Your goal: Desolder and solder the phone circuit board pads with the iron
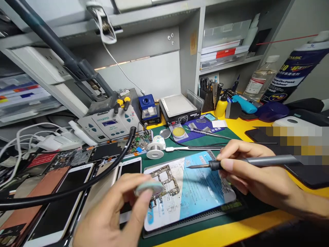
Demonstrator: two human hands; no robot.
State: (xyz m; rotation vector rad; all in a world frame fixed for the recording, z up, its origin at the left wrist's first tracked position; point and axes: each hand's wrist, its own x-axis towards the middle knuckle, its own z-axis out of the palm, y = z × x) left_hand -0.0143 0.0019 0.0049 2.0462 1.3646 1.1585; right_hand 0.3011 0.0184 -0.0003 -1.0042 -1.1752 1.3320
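My left hand [110, 209] pinches a pale greenish round disc [151, 187] between thumb and fingers, above the left part of a printed blue-and-white board [190, 206]. Whether the disc is a spool or a tin I cannot tell. Behind it a bare phone circuit board [168, 180] lies on the printed board, partly hidden by the disc and my hand. My right hand [246, 171] grips a soldering iron [264, 160] like a pen. The iron's tip points left over the blue area, apart from the circuit board.
A spool of solder wire [155, 151], a yellow flux tin [178, 132] and tweezers [208, 132] lie behind the board. Several phones [64, 202] crowd the left side under a black hose [110, 168]. A soldering station [110, 121] and a hot plate [178, 106] stand farther back.
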